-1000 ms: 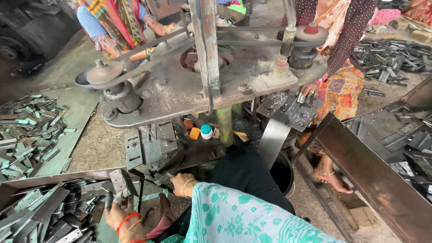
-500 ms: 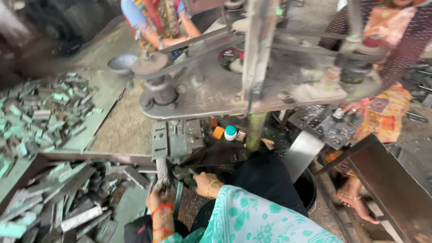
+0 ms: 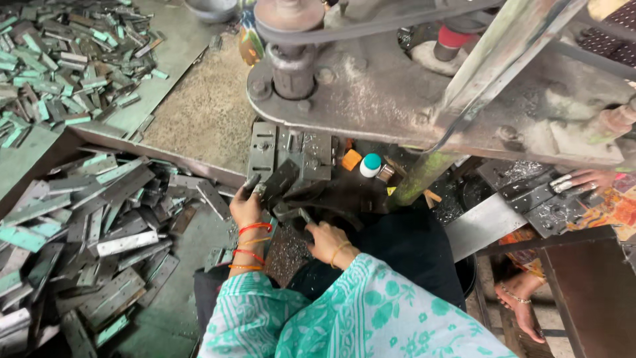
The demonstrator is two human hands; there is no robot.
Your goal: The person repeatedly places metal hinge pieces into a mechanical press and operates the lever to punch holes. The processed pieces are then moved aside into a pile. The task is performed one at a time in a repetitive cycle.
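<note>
Hands are working at the die block [image 3: 291, 166] of the press, under the big grey machine plate [image 3: 397, 99]. Your left hand [image 3: 246, 207] is closing around a dark metal strip [image 3: 252, 183], holding its end at the block's seven o'clock corner. Your right hand [image 3: 326, 240] is curling over a second dark piece [image 3: 306, 217] just at five o'clock of the block; how firmly the fingers are clamping it I cannot tell, since the knuckles are hiding the grip.

Judging by this, you are feeding a blank into the die, with the strip touching the block's edge but not yet seated. The next move is calling for a straight push in, fingers staying clear of the tool.

Cut strips [image 3: 99, 232] are piling up at your nine o'clock, and more are lying on the grey sheet [image 3: 46, 73] at eleven o'clock. Another person's hand [image 3: 586, 179] is resting on a second plate at three o'clock, well apart from yours.
</note>
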